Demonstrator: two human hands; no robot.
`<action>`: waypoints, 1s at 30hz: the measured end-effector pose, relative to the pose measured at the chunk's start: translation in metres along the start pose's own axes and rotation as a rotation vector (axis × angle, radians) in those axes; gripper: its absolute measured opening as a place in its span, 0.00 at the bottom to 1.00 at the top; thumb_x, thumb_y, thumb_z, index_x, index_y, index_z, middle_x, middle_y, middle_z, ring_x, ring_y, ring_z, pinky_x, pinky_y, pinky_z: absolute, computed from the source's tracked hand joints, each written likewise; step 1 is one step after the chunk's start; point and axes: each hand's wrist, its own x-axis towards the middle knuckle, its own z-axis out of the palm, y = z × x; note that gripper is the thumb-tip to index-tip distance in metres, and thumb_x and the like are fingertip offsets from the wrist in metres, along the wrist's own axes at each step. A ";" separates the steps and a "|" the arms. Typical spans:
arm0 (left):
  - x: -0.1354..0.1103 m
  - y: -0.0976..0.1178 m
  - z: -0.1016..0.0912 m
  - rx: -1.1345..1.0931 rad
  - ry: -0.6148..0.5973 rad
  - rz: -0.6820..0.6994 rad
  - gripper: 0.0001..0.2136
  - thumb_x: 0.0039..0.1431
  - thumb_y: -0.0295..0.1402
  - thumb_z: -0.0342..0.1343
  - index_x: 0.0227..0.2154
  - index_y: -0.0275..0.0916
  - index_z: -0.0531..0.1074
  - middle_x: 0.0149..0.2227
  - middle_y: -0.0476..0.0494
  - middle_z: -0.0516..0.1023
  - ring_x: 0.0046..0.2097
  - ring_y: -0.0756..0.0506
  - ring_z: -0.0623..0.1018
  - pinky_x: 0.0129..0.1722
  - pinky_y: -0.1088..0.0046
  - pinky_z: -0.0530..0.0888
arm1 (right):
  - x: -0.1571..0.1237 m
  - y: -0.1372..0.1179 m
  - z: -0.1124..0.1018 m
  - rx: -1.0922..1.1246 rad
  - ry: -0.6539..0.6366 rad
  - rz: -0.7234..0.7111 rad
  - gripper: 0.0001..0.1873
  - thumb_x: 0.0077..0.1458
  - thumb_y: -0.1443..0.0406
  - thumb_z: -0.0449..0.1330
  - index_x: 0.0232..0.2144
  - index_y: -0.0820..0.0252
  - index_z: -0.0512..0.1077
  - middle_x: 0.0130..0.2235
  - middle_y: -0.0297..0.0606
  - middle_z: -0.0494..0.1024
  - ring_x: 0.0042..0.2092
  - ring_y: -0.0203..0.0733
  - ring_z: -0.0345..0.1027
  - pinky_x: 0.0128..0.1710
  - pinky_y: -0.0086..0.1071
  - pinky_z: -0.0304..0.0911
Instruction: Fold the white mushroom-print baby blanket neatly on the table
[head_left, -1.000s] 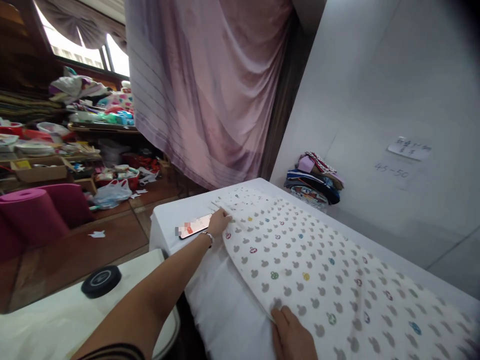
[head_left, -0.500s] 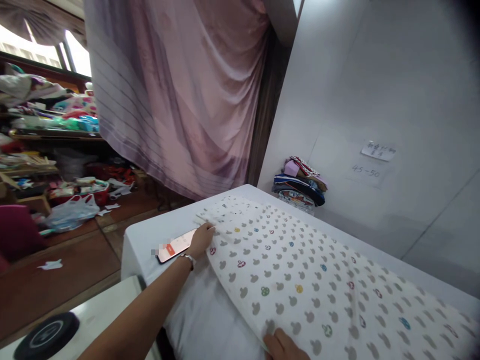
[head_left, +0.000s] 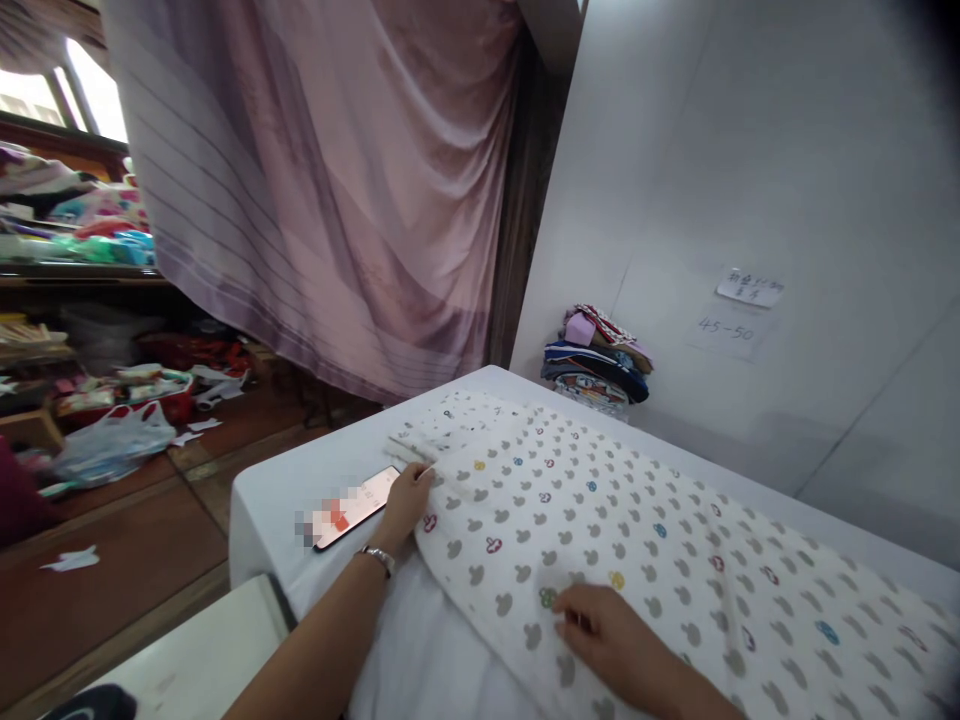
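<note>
A white cloth (head_left: 637,540) printed with grey shapes and small coloured mushrooms lies spread on a white-covered table (head_left: 300,470). My left hand (head_left: 409,500) pinches its near left edge, close to a smaller-patterned white cloth (head_left: 469,420) at the far end. Above the cloth's middle is my right hand (head_left: 611,635), fingers curled and drawn together; whether it touches the cloth or holds something small I cannot tell. Beside my left hand lies a phone (head_left: 364,500) with its screen lit.
Folded clothes (head_left: 596,360) are stacked against the grey wall (head_left: 750,180). A pinkish curtain (head_left: 337,190) hangs behind the table. At the lower left stands a pale surface (head_left: 202,650) with a black round object (head_left: 94,703). A plastic bag (head_left: 116,440) and paper scraps lie on the floor.
My right hand has left the cloth's near edge and moved up and right over the cloth. My left hand stays at the edge. The view has shifted slightly right.
</note>
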 end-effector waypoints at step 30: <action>-0.015 -0.005 0.005 0.097 -0.096 0.395 0.07 0.61 0.37 0.41 0.36 0.44 0.63 0.36 0.46 0.72 0.38 0.46 0.73 0.38 0.70 0.68 | 0.316 0.013 0.005 0.409 0.134 0.680 0.16 0.55 0.60 0.56 0.23 0.68 0.67 0.16 0.32 0.65 0.16 0.31 0.59 0.14 0.24 0.51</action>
